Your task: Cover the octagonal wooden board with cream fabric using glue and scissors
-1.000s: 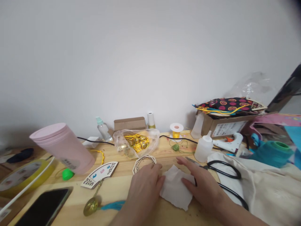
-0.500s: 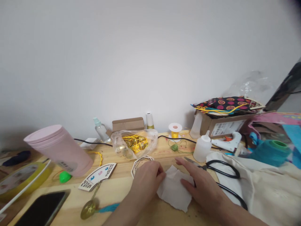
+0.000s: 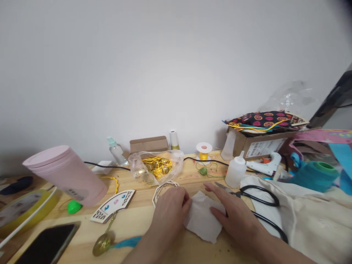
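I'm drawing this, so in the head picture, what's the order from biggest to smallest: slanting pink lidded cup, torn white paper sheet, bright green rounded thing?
1. Slanting pink lidded cup
2. Torn white paper sheet, though partly covered
3. Bright green rounded thing

That's only how they look here.

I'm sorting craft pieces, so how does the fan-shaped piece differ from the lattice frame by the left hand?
The fan-shaped piece is a curved wedge; the lattice frame is angular. The fan-shaped piece has blue and pink motifs mid-panel; the lattice frame's middle is open. The fan-shaped piece shows end to end; the left hand partly hides the lattice frame. Both have cut-out patterns.
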The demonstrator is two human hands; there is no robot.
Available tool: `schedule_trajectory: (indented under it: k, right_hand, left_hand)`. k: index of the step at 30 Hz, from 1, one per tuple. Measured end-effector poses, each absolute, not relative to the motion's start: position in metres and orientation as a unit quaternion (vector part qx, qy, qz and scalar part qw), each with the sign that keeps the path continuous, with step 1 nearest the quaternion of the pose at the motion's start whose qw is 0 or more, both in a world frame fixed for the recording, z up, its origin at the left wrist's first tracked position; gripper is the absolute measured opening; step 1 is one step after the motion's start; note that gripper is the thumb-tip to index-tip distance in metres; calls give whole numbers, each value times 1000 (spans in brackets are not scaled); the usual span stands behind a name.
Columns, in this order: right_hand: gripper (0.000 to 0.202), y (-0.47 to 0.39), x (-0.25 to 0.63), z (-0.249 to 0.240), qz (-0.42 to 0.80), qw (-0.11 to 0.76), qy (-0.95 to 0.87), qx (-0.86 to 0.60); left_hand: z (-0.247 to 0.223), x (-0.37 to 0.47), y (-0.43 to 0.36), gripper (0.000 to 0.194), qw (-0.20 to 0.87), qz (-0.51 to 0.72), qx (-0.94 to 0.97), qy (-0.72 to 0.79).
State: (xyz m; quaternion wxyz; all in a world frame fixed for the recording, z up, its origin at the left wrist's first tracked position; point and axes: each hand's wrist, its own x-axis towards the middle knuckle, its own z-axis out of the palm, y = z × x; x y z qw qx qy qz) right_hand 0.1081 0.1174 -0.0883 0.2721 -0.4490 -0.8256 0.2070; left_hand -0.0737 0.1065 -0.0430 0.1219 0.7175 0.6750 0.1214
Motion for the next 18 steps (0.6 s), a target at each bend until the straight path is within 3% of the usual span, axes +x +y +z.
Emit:
schedule_trajectory:
  k: [4, 10, 14, 18]
  right_hand:
    - [57, 117, 108, -88, 209, 271, -824, -452]
    - [56, 118, 108, -88, 208, 267, -826, -451]
    - [54, 117, 108, -88, 203, 271, -826, -451]
    - [54, 116, 107, -85, 202, 265, -829, -450]
  left_hand:
    - [-39, -69, 99, 11, 80, 118, 736, 662]
    - [-62, -60, 73, 24, -41, 110, 892, 437]
    - [-82, -63, 68, 34, -120, 125, 900, 399]
    - [-81, -64, 72, 47, -110, 100, 906, 397]
